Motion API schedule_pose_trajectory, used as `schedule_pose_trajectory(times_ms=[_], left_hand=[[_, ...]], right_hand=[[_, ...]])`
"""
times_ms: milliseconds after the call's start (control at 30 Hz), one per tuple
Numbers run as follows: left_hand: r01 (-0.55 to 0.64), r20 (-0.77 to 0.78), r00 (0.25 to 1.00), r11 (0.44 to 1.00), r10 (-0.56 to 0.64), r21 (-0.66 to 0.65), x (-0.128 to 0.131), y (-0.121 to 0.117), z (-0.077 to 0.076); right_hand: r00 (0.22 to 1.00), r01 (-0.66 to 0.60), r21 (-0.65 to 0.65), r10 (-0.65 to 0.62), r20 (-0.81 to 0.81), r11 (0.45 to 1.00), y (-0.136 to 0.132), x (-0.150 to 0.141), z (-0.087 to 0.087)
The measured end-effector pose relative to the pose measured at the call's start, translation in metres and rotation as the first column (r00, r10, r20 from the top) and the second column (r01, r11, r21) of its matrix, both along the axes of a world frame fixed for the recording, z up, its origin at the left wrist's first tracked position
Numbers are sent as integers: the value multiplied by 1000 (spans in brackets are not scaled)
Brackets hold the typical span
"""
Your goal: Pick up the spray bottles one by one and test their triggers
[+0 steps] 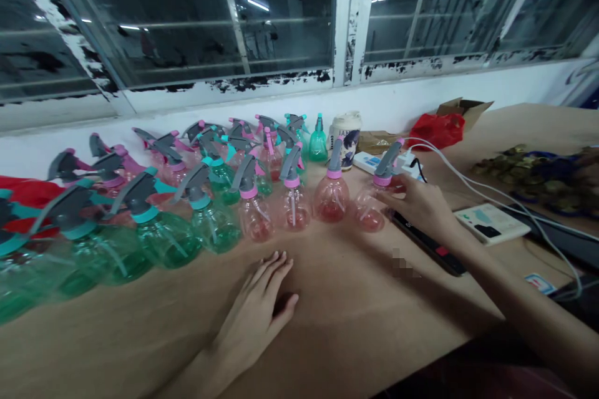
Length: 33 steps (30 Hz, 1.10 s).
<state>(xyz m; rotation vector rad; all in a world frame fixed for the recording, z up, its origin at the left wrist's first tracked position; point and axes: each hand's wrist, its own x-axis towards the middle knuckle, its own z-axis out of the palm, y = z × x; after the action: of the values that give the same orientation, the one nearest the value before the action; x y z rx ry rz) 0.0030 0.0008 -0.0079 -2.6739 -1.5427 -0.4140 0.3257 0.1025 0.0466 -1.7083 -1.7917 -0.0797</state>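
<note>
My left hand point(259, 305) lies on the brown tabletop with its fingers stretched out, holding nothing. At the right end of the front row, my right hand point(418, 202) grips a pink spray bottle point(368, 209) by its right side, near the neck. That bottle leans a little and has a grey and pink trigger head; part of it is behind my fingers. Left of it stands another pink spray bottle point(331, 199), then a third one point(296, 206). Several green spray bottles point(171, 240) with teal collars continue the row leftward.
Behind the row are more bottles and a paper coffee cup point(345, 137). A black phone point(425, 243) lies under my right wrist. Nearby are a white power strip point(367, 163), white cables, a white box point(491, 222), a red bag point(437, 129) and a heap of metallic pieces point(515, 171).
</note>
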Motion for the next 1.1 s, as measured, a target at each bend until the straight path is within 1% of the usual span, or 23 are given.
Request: schedule_pose_trajectory(times_ms=[67,133,200,267,300,367,433,500,533,600,633,733,800,867,933,1000,1033,1100], left_hand=[[-15,64,998,1000,16,-16,1,0,2],[-31,145,989,998,38,-49,2,-2,8],[-43,220,973,992,69,-121,5,-6,19],[-41,287,952,976,103,-213,9,-11,34],[-20,320,942,967,104,-256,12,-13,42],[41,406,910,956,85,-292,18,-16,56],[111,505,862,954,47,-278,25,-17,68],[189,574,819,950,-13,-249,31,-19,78],[213,599,799,954,-45,-213,34,-21,81],[214,631,772,964,-69,-156,36,-25,86],[202,651,757,967,-53,-156,36,-28,88],[179,699,713,953,46,-246,32,-38,91],[142,700,708,953,92,-269,27,-43,93],[90,696,709,966,110,-244,23,-46,95],[66,696,708,971,118,-231,22,-48,97],[66,695,709,971,116,-229,22,-48,97],[63,696,709,973,114,-224,23,-48,97],[42,706,701,982,103,-186,25,-47,94]], right_hand=[[999,-36,35,35,36,999,-15,-4,0],[995,-99,55,97,37,994,-34,-12,0],[985,-174,54,173,18,983,-54,-25,-1],[967,-251,79,254,-27,965,-75,-43,-2],[953,-293,93,298,-49,952,-85,-53,-2],[894,-424,62,429,-133,903,-102,-73,-4],[825,-526,36,521,-219,850,-115,-93,-7],[775,-575,65,568,-277,816,-124,-110,-11],[757,-584,77,577,-308,808,-127,-117,-12],[710,-608,83,588,-387,790,-132,-129,-14],[680,-623,82,591,-434,778,-135,-134,-15],[580,-672,71,584,-569,737,-143,-146,-17],[538,-689,62,568,-623,722,-148,-153,-20],[539,-691,56,565,-625,721,-152,-159,-22],[581,-664,59,565,-586,745,-155,-164,-22],[618,-644,59,564,-548,763,-155,-166,-19],[623,-649,55,571,-535,759,-154,-166,-17],[609,-695,29,610,-507,718,-150,-162,-13]])
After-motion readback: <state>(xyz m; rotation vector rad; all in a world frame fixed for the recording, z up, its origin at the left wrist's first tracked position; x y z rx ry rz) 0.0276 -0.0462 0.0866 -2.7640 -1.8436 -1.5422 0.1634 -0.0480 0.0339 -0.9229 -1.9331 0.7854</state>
